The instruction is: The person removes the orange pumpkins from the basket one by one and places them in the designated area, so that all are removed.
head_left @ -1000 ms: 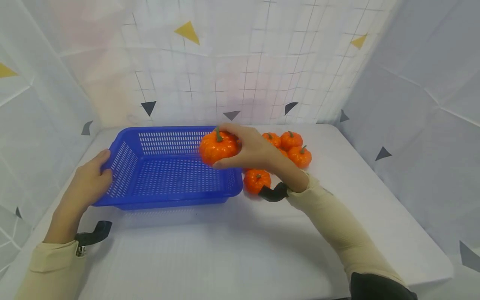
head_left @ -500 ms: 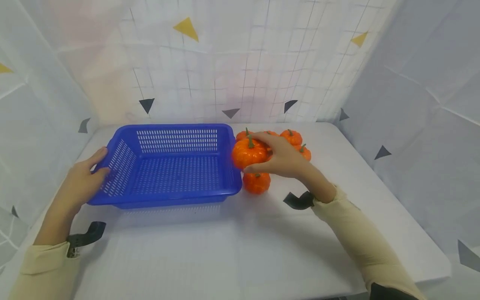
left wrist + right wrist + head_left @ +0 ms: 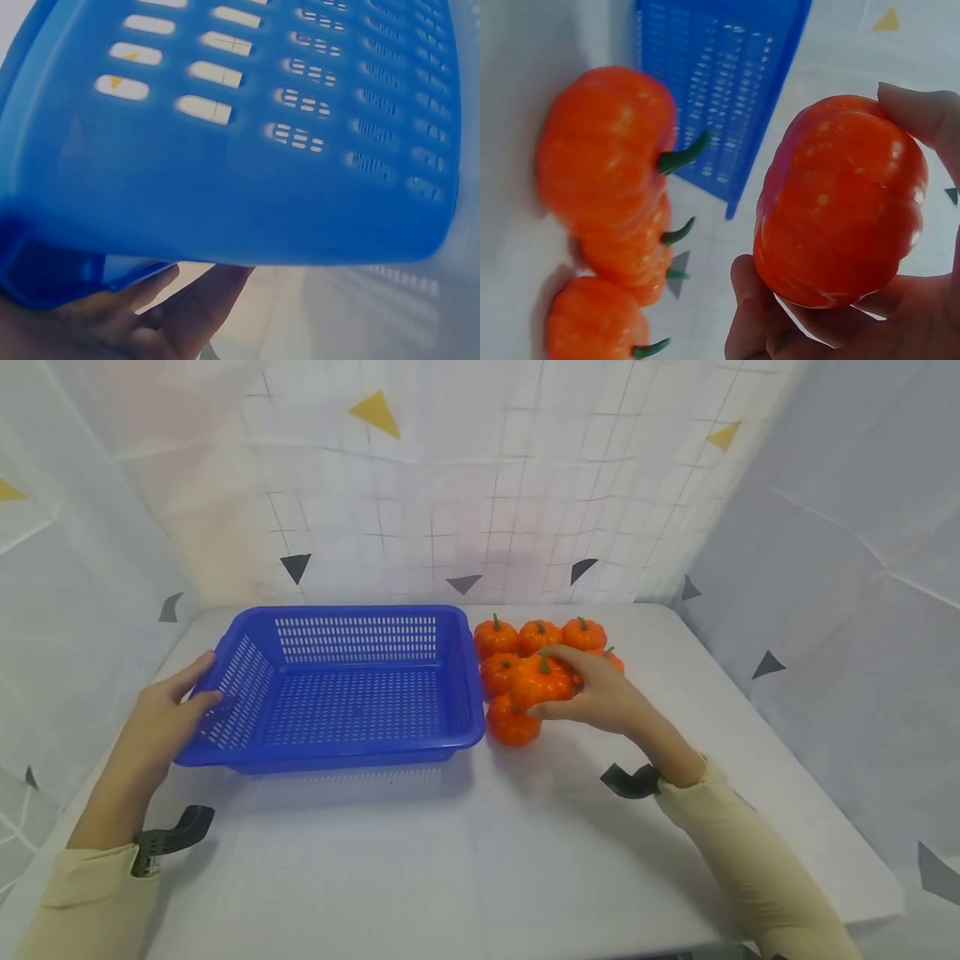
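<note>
My right hand (image 3: pixel 611 697) holds a small orange toy pumpkin (image 3: pixel 542 683) with a green stem, thumb on one side and fingers on the other. It is raised over a cluster of similar pumpkins. In the right wrist view, the held pumpkin (image 3: pixel 840 202) is seen from its underside, off the table. A blue plastic basket (image 3: pixel 352 706) with slotted walls stands left of the cluster, nothing inside it. At its left end, my left hand (image 3: pixel 161 714) grips the rim. The left wrist view shows the basket's slotted end wall (image 3: pixel 187 195) with fingers (image 3: pixel 199 311) under the rim.
Several orange pumpkins sit close together beside the basket's right end, the nearest pumpkin (image 3: pixel 513 722) at the front and another pumpkin (image 3: pixel 495 637) at the back left. The white table (image 3: pixel 360 877) is bounded by pale sheets (image 3: pixel 847 568) at the back and sides.
My right hand has carried the pumpkin rightward, from over the basket's right end to above the cluster. My left hand stays on the basket's left rim, shifted slightly left with the basket.
</note>
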Available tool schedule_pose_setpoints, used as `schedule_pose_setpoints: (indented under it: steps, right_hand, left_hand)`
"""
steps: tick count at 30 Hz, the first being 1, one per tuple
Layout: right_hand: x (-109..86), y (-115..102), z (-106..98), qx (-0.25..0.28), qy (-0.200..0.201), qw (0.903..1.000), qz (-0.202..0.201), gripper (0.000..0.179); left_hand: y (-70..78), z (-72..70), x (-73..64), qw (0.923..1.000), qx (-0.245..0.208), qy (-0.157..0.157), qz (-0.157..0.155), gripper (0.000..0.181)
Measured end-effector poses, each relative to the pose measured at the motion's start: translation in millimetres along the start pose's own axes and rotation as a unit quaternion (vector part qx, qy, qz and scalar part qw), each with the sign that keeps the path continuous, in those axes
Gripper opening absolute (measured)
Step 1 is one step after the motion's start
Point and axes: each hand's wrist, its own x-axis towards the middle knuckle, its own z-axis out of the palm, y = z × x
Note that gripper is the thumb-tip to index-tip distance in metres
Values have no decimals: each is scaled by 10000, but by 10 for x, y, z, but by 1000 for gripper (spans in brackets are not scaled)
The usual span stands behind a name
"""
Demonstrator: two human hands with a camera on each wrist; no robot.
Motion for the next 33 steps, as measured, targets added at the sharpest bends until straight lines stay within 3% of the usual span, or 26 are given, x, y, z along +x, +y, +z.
schedule_pose_setpoints:
  steps: [9,16,22,33]
  right_hand:
    - [-37,293,24,78,190,9997,144,86]
    - [-56,521,32,95,303,9992,231,89]
    - [-82,663,18,305,327,9976,535,91]
    - [-55,810,125,363,211,9982,432,82]
  left_hand:
    - [-2,31,-14,9977,-559,198,-336,61]
    - [22,48,-10,9952,-764,578,-204,55]
    - [40,60,-5,9945,-933,474,-74,53]
    - [-28,51,10,9954,-863,402,-139,53]
